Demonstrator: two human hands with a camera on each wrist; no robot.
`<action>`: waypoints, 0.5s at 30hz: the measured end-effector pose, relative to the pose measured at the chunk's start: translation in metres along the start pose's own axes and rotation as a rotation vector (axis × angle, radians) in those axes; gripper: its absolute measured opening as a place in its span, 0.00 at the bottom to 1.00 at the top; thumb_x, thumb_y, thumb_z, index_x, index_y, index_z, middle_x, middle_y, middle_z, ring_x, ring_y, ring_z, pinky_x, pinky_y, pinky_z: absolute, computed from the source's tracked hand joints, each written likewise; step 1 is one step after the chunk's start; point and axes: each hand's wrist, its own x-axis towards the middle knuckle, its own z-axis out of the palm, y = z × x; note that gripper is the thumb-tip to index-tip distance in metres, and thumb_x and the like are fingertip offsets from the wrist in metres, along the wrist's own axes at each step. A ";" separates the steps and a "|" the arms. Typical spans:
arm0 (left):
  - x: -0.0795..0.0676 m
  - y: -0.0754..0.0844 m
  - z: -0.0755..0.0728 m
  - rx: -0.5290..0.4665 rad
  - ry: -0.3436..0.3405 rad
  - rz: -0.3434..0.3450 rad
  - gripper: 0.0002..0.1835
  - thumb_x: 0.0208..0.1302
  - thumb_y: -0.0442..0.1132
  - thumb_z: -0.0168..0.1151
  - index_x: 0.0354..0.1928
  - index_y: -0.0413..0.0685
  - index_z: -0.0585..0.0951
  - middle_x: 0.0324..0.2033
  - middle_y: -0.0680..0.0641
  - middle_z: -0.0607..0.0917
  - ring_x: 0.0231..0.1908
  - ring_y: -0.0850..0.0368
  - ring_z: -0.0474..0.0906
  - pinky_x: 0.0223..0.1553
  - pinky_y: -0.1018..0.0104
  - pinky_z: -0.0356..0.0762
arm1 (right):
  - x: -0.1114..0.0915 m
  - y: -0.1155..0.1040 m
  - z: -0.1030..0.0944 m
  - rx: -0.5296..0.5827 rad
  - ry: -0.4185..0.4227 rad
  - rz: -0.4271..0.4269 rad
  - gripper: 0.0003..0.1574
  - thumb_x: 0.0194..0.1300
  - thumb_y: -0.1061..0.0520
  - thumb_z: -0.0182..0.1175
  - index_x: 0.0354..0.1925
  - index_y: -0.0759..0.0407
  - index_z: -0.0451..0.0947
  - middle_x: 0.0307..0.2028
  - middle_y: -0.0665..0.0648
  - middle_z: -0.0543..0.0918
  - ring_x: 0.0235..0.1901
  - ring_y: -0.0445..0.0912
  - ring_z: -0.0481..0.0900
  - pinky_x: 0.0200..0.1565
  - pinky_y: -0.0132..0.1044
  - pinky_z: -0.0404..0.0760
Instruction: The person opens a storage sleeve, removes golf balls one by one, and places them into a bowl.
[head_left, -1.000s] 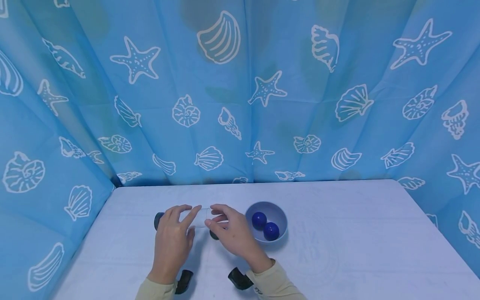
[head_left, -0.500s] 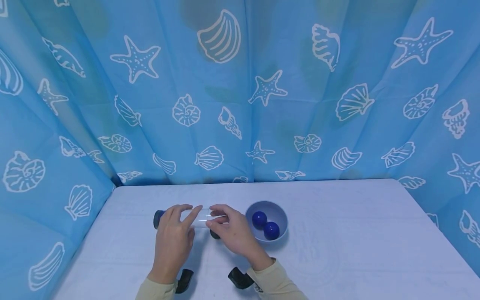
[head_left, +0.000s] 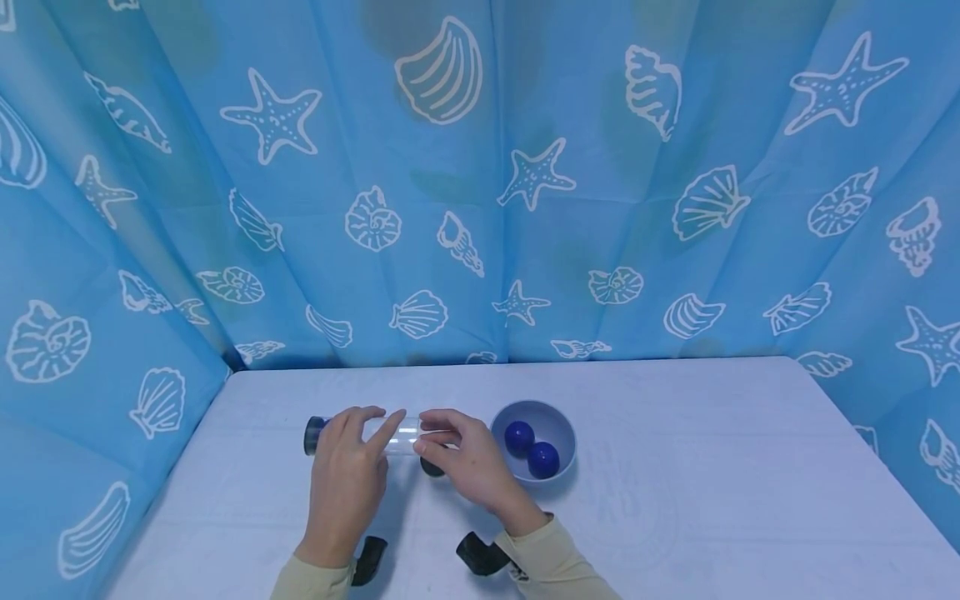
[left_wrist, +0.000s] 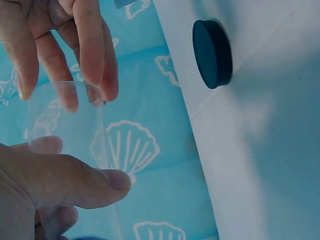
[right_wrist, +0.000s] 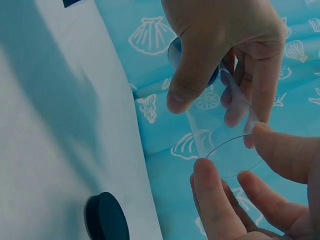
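Note:
A clear plastic tube [head_left: 403, 434] is held level above the table, a black cap [head_left: 311, 435] on its left end. Beside that cap a bit of something blue shows inside. My left hand [head_left: 347, 479] grips the tube round its middle, with the thumb across it in the left wrist view. At the right end, which is uncapped, the fingertips and thumb of my right hand [head_left: 474, 467] hold the rim [right_wrist: 232, 137]. A loose black cap [left_wrist: 212, 55] lies on the table below, partly hidden by the right hand in the head view.
A grey-blue bowl [head_left: 532, 404] stands just right of the right hand, holding two dark blue balls [head_left: 543, 460]. The white-covered table [head_left: 712, 483] ends at a blue curtain [head_left: 480, 208] with shell prints. Black wrist devices [head_left: 480, 555] sit at both sleeves.
The tube has shifted slightly left, so its capped end shows a little more past my left hand. Both hands keep almost the same place and hold.

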 end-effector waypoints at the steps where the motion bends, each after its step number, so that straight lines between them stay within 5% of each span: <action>1: 0.000 0.000 0.000 0.003 0.003 0.002 0.31 0.46 0.23 0.78 0.56 0.51 0.86 0.49 0.39 0.83 0.54 0.41 0.75 0.61 0.43 0.74 | 0.000 0.000 0.000 0.005 -0.002 0.004 0.29 0.70 0.49 0.65 0.65 0.58 0.75 0.59 0.56 0.81 0.57 0.50 0.81 0.56 0.43 0.82; 15: 0.002 0.001 -0.004 0.027 -0.003 0.014 0.28 0.48 0.23 0.76 0.53 0.49 0.87 0.49 0.39 0.83 0.54 0.41 0.75 0.61 0.44 0.73 | 0.002 0.003 -0.002 0.056 -0.034 0.044 0.28 0.69 0.49 0.66 0.64 0.55 0.75 0.58 0.56 0.80 0.58 0.50 0.80 0.58 0.46 0.81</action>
